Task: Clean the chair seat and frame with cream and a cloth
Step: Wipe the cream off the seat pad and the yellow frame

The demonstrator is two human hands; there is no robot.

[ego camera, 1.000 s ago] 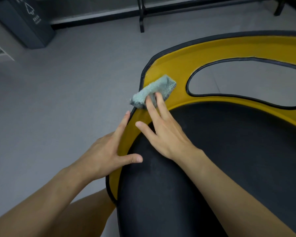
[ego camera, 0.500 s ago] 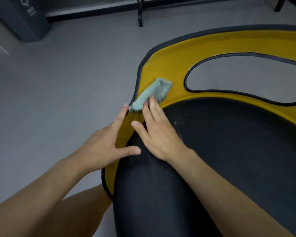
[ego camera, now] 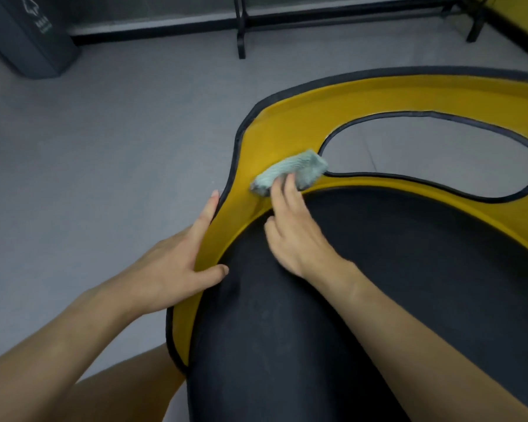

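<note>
The right hand (ego camera: 296, 236) presses the pale green cloth (ego camera: 290, 172) with near-straight fingers onto the yellow frame (ego camera: 275, 129), just beside the frame's cut-out. The left hand (ego camera: 171, 266) lies flat and relaxed on the frame's outer edge, its thumb reaching the black seat (ego camera: 378, 284) inside the frame. A dark bin (ego camera: 28, 41) stands well beyond the frame.

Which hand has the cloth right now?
The right hand, its fingers pressing the cloth onto the yellow frame; the left hand only rests flat along the frame's outer edge.
</note>
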